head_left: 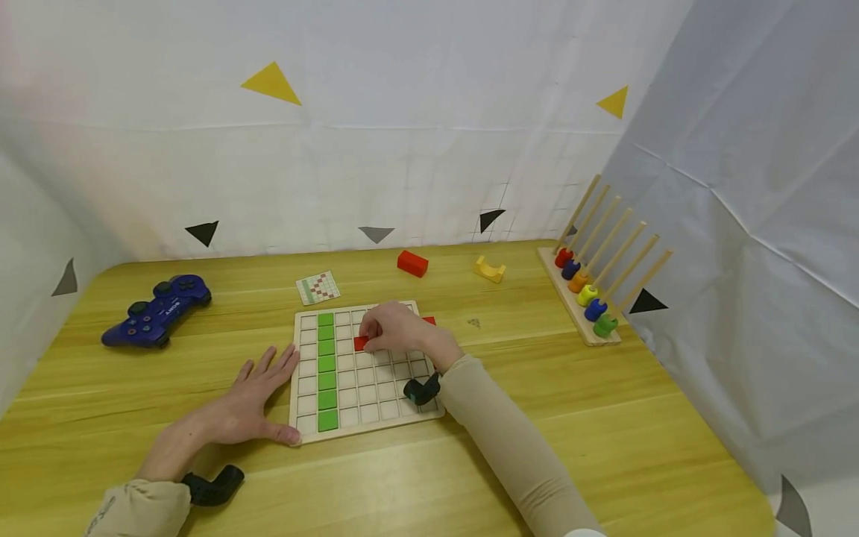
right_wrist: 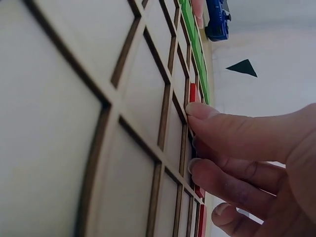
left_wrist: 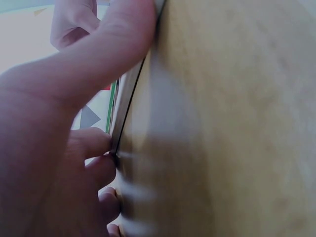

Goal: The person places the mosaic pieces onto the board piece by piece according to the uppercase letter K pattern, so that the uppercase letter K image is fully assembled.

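Observation:
A wooden grid board [head_left: 365, 388] lies on the yellow table [head_left: 537, 418]. Its second column is filled with green tiles [head_left: 326, 369]. My right hand [head_left: 392, 332] is curled over the board's upper rows and pinches a red tile [head_left: 361, 343] at a cell there. In the right wrist view its fingertips [right_wrist: 197, 111] touch the grid [right_wrist: 98, 123] beside the red tile [right_wrist: 192, 92]. Another bit of red [head_left: 429, 321] shows just past the hand at the board's right edge. My left hand [head_left: 258, 395] lies flat on the table, fingers and thumb [left_wrist: 98, 64] against the board's left edge [left_wrist: 126, 106].
A blue game controller [head_left: 157, 309] sits far left. A small pattern card [head_left: 318, 288] lies behind the board. Further back are a red block [head_left: 412, 262] and a yellow arch block [head_left: 490, 269]. A wooden peg rack with coloured rings [head_left: 590, 294] stands at right. White cloth walls surround the table.

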{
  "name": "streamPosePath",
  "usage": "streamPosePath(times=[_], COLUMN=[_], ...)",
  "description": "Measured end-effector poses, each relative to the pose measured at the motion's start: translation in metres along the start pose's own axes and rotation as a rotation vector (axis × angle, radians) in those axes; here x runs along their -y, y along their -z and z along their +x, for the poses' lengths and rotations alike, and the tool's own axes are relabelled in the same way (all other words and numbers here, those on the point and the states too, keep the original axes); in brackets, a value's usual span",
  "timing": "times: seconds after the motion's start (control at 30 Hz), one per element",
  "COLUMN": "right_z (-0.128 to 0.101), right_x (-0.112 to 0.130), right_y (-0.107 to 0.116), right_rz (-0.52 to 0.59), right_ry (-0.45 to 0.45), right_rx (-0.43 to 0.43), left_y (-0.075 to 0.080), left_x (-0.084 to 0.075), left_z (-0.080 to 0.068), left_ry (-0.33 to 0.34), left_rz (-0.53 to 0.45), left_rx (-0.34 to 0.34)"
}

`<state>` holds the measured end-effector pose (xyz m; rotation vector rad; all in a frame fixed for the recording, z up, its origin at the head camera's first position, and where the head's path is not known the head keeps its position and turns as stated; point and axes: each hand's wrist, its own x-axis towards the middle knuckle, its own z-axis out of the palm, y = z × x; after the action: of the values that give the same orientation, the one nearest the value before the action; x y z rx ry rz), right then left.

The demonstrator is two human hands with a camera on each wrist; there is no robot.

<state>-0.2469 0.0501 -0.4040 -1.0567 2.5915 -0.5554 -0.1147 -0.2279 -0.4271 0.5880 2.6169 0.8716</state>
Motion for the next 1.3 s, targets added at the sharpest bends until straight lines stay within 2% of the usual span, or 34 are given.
streamPosePath(times=[0.43,0.67,0.97,1.13,1.3], right_z=[0.0,-0.013,-0.042,-0.057,-0.062], right_x=[0.0,-0.004,-0.044,-0.072,-0.096], right_y=[0.0,0.016,0.045,0.047,0.042], right_rz=[0.013,0.127,0.183,0.191,0.194], right_ry=[-0.022,-0.016,0.005,-0.049,-0.095], right_rx=[0.017,-0.012,-0.097,-0.153,-0.181], left_y=[0.0,-0.002,0.0,0.0,0.0], left_x=[0.0,0.0,0.002,0.002,0.001], left_z=[-0.001,0.0,0.0,0.0,0.001], left_ry=[-0.002,0.004,-0.002,0.001,0.0], left_rz=[-0.01,-0.019,-0.001,-0.003,-0.001], left_rx=[0.011,0.014,0.002,0.01,0.011])
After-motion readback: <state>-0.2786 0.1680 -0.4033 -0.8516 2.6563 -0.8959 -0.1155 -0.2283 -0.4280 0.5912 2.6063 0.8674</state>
